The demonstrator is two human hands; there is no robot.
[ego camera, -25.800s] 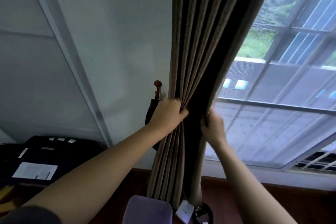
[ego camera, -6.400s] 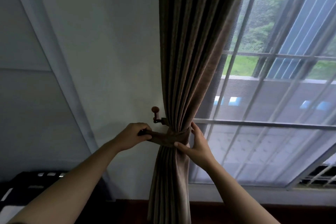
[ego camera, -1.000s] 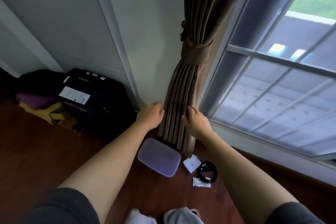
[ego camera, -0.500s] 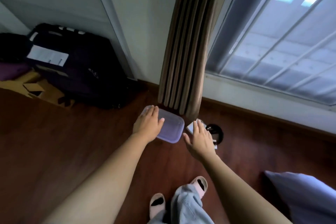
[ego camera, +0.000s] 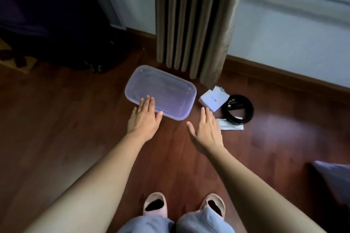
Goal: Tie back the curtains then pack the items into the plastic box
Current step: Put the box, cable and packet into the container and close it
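A translucent purple plastic box point(ego camera: 166, 87) with its lid on lies on the wooden floor below the brown curtain point(ego camera: 191, 21). My left hand point(ego camera: 144, 118) is open, fingers spread, over the box's near left edge. My right hand point(ego camera: 206, 130) is open too, hovering above the floor just right of the box. To the right lie a small white box point(ego camera: 213, 98), a coiled black cable point(ego camera: 239, 109) and a white sachet point(ego camera: 232, 127). The curtain's tie is out of view.
A dark suitcase point(ego camera: 53, 17) stands against the wall at the left, with cardboard point(ego camera: 17, 62) by it. A window sill point(ego camera: 295, 2) runs along the upper right. A pale cushion point(ego camera: 335, 178) sits at the right edge. My slippered feet point(ego camera: 155, 204) are below.
My view has tilted down from the tied curtain to the floor. Both hands have dropped from the curtain folds toward the plastic box and the items beside it.
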